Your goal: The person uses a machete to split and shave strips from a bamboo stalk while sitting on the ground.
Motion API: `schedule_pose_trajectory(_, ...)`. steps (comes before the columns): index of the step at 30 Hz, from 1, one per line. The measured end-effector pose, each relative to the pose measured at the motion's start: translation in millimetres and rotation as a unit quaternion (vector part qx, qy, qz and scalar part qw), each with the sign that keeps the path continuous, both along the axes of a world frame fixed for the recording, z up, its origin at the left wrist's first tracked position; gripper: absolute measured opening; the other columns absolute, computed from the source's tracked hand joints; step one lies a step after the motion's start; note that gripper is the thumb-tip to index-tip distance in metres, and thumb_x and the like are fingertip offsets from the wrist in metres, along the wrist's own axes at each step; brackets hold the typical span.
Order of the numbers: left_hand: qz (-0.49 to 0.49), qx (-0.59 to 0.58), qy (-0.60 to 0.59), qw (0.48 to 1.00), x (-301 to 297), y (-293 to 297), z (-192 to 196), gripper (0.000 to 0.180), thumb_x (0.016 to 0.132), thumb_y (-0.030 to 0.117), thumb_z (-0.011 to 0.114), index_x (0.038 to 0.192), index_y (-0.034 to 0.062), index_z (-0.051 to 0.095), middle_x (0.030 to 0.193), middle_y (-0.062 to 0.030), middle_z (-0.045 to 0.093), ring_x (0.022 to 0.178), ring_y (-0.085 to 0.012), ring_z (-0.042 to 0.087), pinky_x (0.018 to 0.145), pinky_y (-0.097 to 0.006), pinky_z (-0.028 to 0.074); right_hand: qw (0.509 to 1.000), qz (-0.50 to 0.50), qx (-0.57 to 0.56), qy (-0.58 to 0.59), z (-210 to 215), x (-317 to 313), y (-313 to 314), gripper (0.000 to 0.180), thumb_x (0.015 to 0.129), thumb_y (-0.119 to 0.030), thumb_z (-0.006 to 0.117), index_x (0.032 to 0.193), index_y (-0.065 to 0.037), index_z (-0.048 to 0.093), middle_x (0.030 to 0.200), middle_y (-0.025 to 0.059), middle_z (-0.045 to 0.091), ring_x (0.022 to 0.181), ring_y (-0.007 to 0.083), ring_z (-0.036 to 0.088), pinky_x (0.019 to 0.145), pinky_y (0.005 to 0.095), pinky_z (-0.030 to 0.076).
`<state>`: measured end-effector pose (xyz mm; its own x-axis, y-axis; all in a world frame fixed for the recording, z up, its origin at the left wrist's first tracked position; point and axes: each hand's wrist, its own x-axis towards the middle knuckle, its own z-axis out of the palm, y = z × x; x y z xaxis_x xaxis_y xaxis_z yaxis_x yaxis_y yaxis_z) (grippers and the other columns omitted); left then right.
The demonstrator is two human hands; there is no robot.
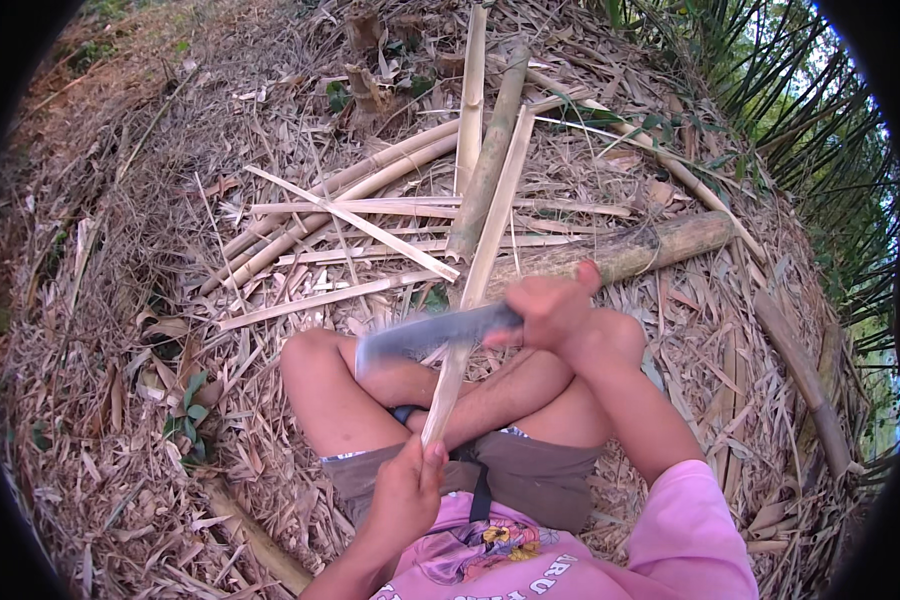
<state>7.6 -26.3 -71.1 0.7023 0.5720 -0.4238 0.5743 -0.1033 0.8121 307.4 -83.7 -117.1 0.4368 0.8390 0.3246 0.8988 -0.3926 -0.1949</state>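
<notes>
My left hand (406, 488) is closed round the near end of a split bamboo strip (497, 215), which slants up and away from my lap. In my right hand (550, 312) is the handle of a machete (425, 338), its broad grey blade pointing left. The blade lies across the strip, over my crossed legs; its tip is smeared by motion. Farther up, the strip passes over a thick bamboo log (660, 248) on the ground. The handle is mostly hidden by my right fingers.
Several split bamboo strips (355, 222) lie crossed beyond my knees. A greenish bamboo pole (492, 150) leans among them. Dry leaves and shavings cover the ground. At my right lies a brown pole (802, 370); a small green plant (190, 410) grows at my left.
</notes>
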Motion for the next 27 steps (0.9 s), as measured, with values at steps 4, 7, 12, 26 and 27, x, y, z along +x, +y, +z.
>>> schedule_pose_trajectory(4,-0.016,-0.041,-0.033,0.998,-33.6,-12.7,-4.4,0.029,0.105,0.026,0.046,0.093,0.0021,0.058,0.062,-0.0116,0.059,0.054,-0.0192,0.057,0.054,-0.036,0.046,0.97,-0.161,-0.1,0.15,36.5,78.8,-8.9,0.055,0.092,-0.058,0.055,0.08,-0.005,0.063,0.074,0.0167,0.067,0.067,0.0359,0.066,0.064,0.0468,0.051)
schedule_pose_trajectory(7,0.024,-0.116,0.0,0.993,-20.9,0.4,-27.5,0.029,0.104,0.027,0.047,0.094,0.0028,0.059,0.061,-0.0086,0.058,0.054,-0.0156,0.054,0.054,-0.034,0.045,0.985,-0.076,-0.075,0.136,25.9,12.1,0.9,0.055,0.089,-0.06,0.057,0.078,-0.007,0.063,0.069,0.0138,0.065,0.064,0.0346,0.065,0.062,0.0468,0.052)
schedule_pose_trajectory(12,0.065,-0.094,-0.033,0.993,-1.4,16.9,-20.8,0.03,0.105,0.029,0.047,0.094,0.004,0.059,0.062,-0.0034,0.055,0.055,-0.0115,0.051,0.052,-0.03,0.042,0.989,0.143,0.008,0.019,14.3,-56.7,1.9,0.062,0.081,-0.069,0.06,0.068,-0.009,0.059,0.061,0.0081,0.061,0.055,0.0266,0.064,0.052,0.0399,0.052)
schedule_pose_trajectory(26,0.062,0.058,-0.11,0.99,-19.0,1.8,-36.6,0.027,0.105,0.023,0.045,0.099,0.0001,0.058,0.071,-0.0107,0.057,0.066,-0.0203,0.053,0.062,-0.037,0.047,0.989,0.141,0.026,0.02,0.8,-63.5,16.2,0.054,0.08,-0.062,0.066,0.067,-0.01,0.058,0.062,0.0098,0.061,0.054,0.0272,0.062,0.05,0.0401,0.049)
schedule_pose_trajectory(27,0.067,0.052,-0.113,0.99,-19.2,1.2,-30.7,0.027,0.105,0.023,0.045,0.099,0.0002,0.058,0.07,-0.0102,0.056,0.066,-0.02,0.053,0.062,-0.036,0.047,0.986,0.164,0.028,0.015,0.8,-66.9,16.4,0.054,0.081,-0.061,0.066,0.067,-0.01,0.058,0.062,0.01,0.061,0.054,0.027,0.063,0.05,0.0398,0.049)
